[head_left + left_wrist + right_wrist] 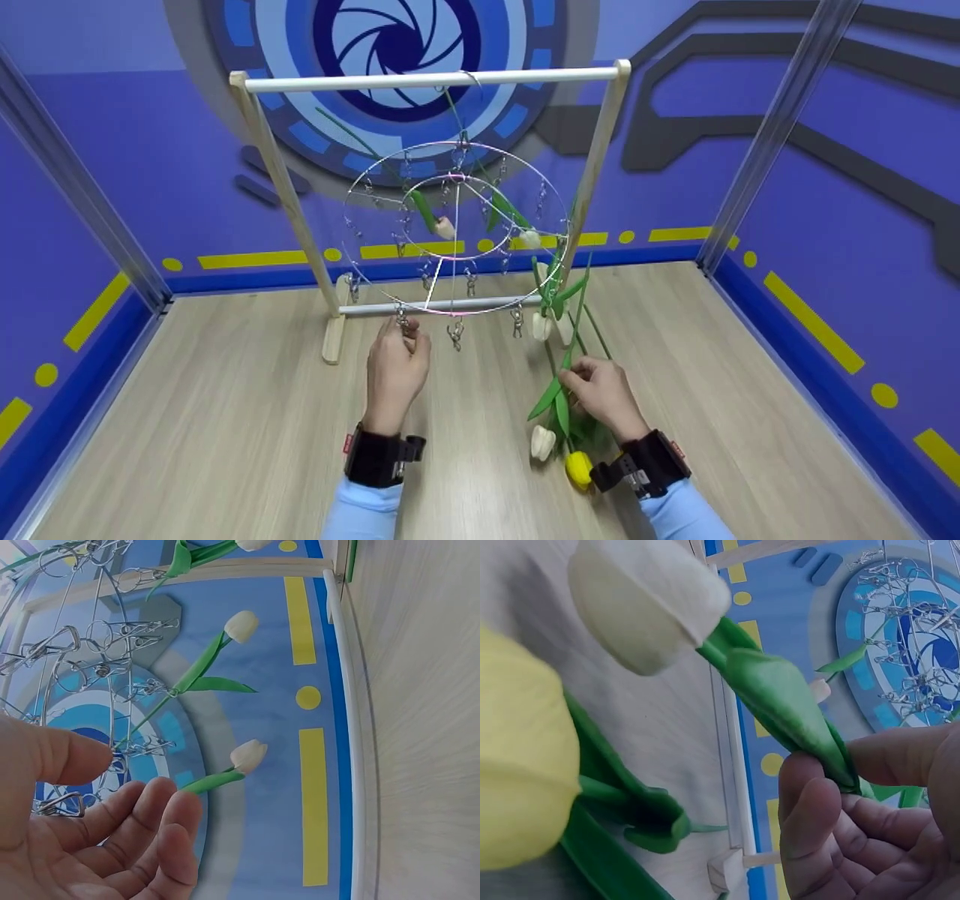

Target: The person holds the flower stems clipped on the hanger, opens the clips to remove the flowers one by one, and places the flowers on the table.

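My right hand (604, 390) pinches a white artificial tulip (543, 442) by its green leaves and stem, with the bloom hanging downward. Just below it, a yellow tulip (579, 470) lies on the table. A round wire hanger (457, 178) with many small metal clips (454, 334) hangs in front of me. Near a clip at its lower left edge is my left hand (396, 367); in the left wrist view its thumb and fingers (154, 821) are bent but apart, with clips behind. Several white tulips (241, 627) hang head-down from the hanger.
A rack with wooden posts (602, 142) and a white top bar (360, 81) carries the hanger. Its foot (334, 339) stands on the wood-grain table (247, 435). Blue-purple panels (97, 135) enclose the back and sides.
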The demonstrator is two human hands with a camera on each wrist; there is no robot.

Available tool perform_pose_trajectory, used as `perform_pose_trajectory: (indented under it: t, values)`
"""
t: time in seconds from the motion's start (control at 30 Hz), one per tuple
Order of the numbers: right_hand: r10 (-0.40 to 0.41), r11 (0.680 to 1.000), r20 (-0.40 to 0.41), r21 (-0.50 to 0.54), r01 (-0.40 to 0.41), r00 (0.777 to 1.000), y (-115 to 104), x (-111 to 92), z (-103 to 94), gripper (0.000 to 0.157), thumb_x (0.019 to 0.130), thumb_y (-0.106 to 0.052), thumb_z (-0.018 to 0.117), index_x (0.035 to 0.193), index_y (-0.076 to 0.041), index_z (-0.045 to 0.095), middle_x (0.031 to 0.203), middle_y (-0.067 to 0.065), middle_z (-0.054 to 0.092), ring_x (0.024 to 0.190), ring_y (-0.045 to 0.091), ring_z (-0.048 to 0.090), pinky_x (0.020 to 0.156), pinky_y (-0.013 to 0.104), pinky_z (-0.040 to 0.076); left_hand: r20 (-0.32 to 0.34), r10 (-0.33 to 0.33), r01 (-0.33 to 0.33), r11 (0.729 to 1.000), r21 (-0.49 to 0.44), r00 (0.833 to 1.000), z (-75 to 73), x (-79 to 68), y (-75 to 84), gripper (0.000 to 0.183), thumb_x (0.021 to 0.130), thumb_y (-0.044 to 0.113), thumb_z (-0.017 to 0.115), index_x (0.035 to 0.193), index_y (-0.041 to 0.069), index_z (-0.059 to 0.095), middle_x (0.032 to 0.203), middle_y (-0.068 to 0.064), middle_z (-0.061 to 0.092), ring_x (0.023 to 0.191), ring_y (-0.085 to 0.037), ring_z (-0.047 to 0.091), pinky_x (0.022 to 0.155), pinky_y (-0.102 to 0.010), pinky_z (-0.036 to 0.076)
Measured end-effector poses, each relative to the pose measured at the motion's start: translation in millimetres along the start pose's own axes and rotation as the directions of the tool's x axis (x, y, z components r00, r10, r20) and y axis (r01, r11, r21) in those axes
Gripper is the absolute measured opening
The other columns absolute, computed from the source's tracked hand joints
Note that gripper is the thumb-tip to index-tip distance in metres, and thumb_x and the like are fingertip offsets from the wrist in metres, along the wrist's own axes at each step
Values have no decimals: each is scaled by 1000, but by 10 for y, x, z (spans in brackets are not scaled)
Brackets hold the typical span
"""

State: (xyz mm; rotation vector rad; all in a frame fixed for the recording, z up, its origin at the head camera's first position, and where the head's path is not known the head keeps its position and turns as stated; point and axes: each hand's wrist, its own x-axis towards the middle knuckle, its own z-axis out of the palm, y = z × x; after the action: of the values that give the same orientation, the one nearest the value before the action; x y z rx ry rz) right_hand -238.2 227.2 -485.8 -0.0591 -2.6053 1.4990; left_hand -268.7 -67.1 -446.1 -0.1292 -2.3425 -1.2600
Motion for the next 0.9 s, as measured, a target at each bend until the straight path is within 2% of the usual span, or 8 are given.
perform_pose_trajectory:
  t: [0.2, 0.37, 0.57, 0.73, 0.9]
  values:
    - [110, 994, 74, 14, -111, 991, -45, 14, 12, 13, 96, -7, 68, 83, -3, 70, 66, 8, 66, 47, 15, 58, 46, 26, 50, 6, -18, 18, 1000, 10, 1000, 13, -3, -21, 14, 92, 5, 64, 104, -3, 68, 96, -14, 68, 82, -26, 68, 76, -45, 55]
    - [173, 984, 138, 8, -175, 975, -60, 29, 22, 16, 96, -6, 67, 81, -2, 67, 68, 7, 63, 50, 14, 57, 47, 26, 51, 2, -14, 14, 1000, 15, 1000, 3, 0, -17, 15, 92, 5, 64, 103, -3, 68, 96, -14, 68, 81, -27, 68, 76, -45, 55]
    - [166, 984, 242, 20, -176, 956, -27, 61, 36, 16, 96, -7, 66, 81, -1, 66, 66, 5, 61, 50, 12, 58, 47, 25, 53, -7, -17, 17, 1000, 22, 1000, 13, 1, -27, 14, 90, 5, 65, 102, -2, 69, 93, -13, 68, 80, -27, 67, 74, -47, 54]
    - [174, 984, 307, -29, -173, 936, -37, 103, 59, 17, 97, -10, 68, 83, -1, 69, 65, 3, 62, 49, 11, 58, 47, 24, 52, -20, -7, 7, 1000, 25, 1000, 23, -4, -33, 13, 89, 5, 65, 99, -3, 69, 92, -14, 67, 78, -29, 65, 72, -48, 52]
    - [170, 985, 379, -70, -155, 909, -55, 148, 83, 16, 97, -8, 68, 83, 0, 69, 66, 5, 64, 48, 11, 58, 47, 24, 52, -4, -16, 16, 1000, 12, 1000, 24, -2, -44, 14, 89, 4, 66, 100, -4, 69, 94, -14, 67, 79, -28, 66, 72, -47, 52]
